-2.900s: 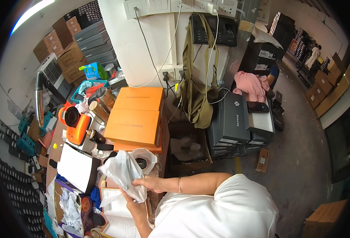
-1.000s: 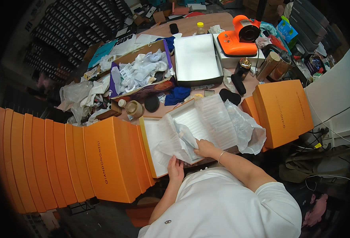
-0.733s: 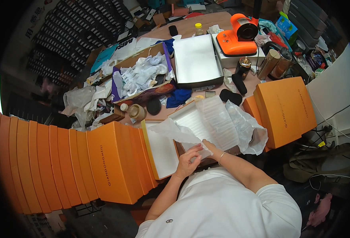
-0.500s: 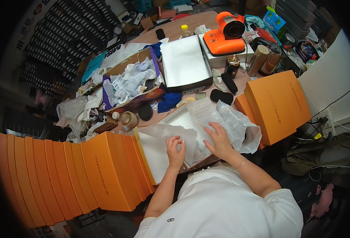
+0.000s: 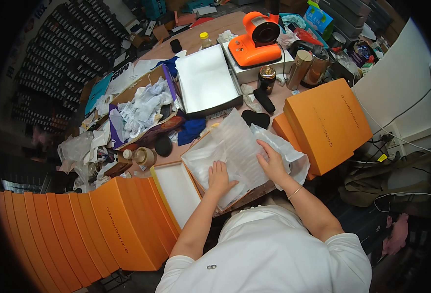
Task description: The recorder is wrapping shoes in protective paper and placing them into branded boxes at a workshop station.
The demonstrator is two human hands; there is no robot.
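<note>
Thin white tissue paper covers a shallow open box in front of me; what lies under the paper is hidden. My left hand rests flat on the paper's left part with its fingers stretched out. At the paper's right side, my right hand is open, thumb and fingers apart near the paper's edge. A crumpled translucent plastic bag lies behind and beside that hand. To the left sits an open box part with a white inside, next to a row of orange boxes.
More orange boxes stand at the right. Farther back are a white-topped box, a purple-edged box of crumpled paper, an orange machine, a dark bottle, black pads and a glass jar.
My left hand has gone from raised and curled to flat on the tissue paper. The paper's left part is now folded over the box, uncovering the white-lined box part. The view has shifted slightly.
</note>
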